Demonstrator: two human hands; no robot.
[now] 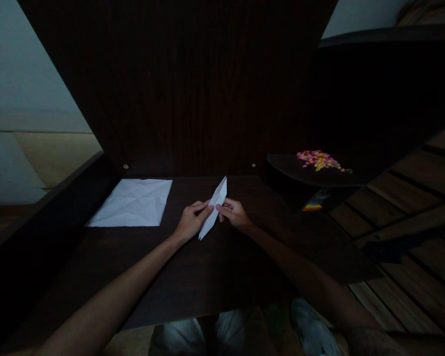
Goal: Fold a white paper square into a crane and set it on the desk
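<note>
Dim light falls on a dark wooden tabletop (151, 277), backed by a tall panel (177, 89) of the same dark colour, with a pale wall (18, 64) beyond it on the left. Near the middle, the folded white paper (217, 197) stands at a slant between the person's hands, its narrow, pointed ends aimed away and back toward the body; whether its underside touches the wood I cannot tell. The left hand (189, 221) has its fingers closed in a pinch on one side, thumb on top, and the right hand (237, 215) pinches the other side just as closely, the two thumbs nearly meeting. A grip this tight on thin layers could crumple or tear them if the hands pulled unevenly, and a fold pressed in this poor light could land off its line. The slim tips, held by nothing, look the likeliest to bend should they knock the wood. To the left lies a creased white sheet (133, 202), well clear of the fingers, though a sweep of the left forearm might drag it. On a low shelf (284, 165) at the right, a loose heap of small coloured pieces (319, 160) could scatter over the edge if the right elbow jolted it.
</note>
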